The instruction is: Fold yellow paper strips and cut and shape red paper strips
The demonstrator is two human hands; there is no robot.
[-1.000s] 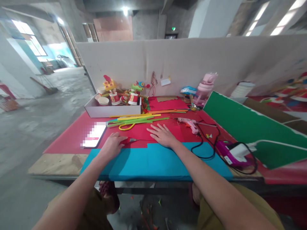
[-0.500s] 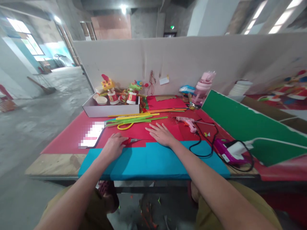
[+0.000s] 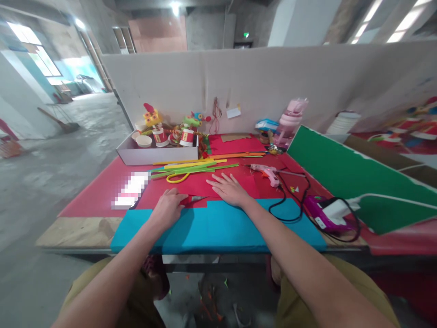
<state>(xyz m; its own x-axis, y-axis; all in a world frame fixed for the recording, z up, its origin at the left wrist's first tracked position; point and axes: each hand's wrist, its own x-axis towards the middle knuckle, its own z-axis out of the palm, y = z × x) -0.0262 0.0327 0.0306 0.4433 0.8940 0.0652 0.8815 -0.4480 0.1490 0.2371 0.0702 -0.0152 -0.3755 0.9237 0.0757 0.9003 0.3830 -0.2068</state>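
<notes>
My left hand (image 3: 168, 207) is closed around the red handle of what looks like a utility knife (image 3: 195, 198). Its grey front end points right along the near edge of a red paper sheet (image 3: 194, 186). My right hand (image 3: 229, 189) lies flat with fingers spread, pressing on that sheet just right of the knife tip. Blue sheeting (image 3: 218, 228) covers the table's front under both wrists. Beyond my hands lie green paper strips (image 3: 196, 170) and a yellow loop handle (image 3: 177, 179), partly covered by the strips.
A phone (image 3: 131, 191) lies left. At the right are a pink glue gun (image 3: 268, 174), its black cord and a purple power strip (image 3: 327, 216). A white box (image 3: 157, 157) with paper-cup figures stands behind, and a green board (image 3: 358, 182) leans at right.
My left hand has shifted slightly to the right with the knife. My right hand stays spread on the red sheet. The view has tilted a little.
</notes>
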